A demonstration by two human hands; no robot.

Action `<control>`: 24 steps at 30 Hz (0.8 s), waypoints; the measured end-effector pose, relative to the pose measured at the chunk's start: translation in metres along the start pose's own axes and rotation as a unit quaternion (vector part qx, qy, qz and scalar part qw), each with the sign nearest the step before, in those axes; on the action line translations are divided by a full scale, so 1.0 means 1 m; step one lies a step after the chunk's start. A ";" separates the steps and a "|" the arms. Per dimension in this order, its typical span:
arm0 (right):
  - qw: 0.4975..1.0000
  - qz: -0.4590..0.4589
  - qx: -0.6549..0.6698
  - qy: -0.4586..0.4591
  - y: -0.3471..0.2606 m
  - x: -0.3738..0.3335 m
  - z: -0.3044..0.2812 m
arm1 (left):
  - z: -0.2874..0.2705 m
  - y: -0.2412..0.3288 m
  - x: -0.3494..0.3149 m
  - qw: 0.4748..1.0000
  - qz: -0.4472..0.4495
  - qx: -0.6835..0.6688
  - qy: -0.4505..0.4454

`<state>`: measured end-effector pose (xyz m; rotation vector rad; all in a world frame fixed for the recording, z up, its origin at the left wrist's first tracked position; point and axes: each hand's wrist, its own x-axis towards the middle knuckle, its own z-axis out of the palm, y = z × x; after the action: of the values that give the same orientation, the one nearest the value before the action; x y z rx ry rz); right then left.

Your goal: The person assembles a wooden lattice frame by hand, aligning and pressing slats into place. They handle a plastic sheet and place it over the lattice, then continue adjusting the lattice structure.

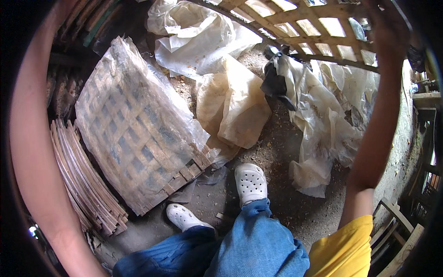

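Observation:
A woven slat panel [318,27], an open lattice of flat wooden strips, is held up across the upper right of the head view. My right arm reaches up to its right end, where my right hand [390,34] grips it; the fingers are dark and partly hidden. Along the left rim my left forearm stretches upward, and its hand lies beyond the picture. Between my arms, a second woven panel [134,129] wrapped in cloudy plastic film leans at the left.
Stacked thin-edged panels [87,180] stand at far left. Crumpled plastic sheets [198,41] lie ahead, with a brownish sheet [240,101], more film [327,120] and a black plastic piece [277,81] on the dirt floor. A wooden frame [397,231] is at lower right.

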<state>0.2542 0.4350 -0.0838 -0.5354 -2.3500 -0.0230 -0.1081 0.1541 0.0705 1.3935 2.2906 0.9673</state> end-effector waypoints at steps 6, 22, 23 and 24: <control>0.998 0.015 -0.035 -0.046 0.028 -0.001 0.005 | 0.008 0.007 -0.003 1.000 -0.014 0.014 -0.012; 1.000 -0.007 -0.004 -0.002 0.024 0.013 0.034 | 0.011 -0.004 -0.016 0.998 -0.055 0.003 -0.024; 1.000 -0.016 -0.009 0.006 0.022 0.018 0.027 | 0.015 -0.007 -0.015 0.998 -0.052 -0.011 -0.025; 0.999 -0.028 -0.015 0.014 0.019 0.025 0.022 | 0.019 -0.010 -0.014 0.998 -0.048 -0.027 -0.027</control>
<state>0.2314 0.4656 -0.0864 -0.4809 -2.3389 -0.0903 -0.0974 0.1460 0.0490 1.2603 2.2532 0.9436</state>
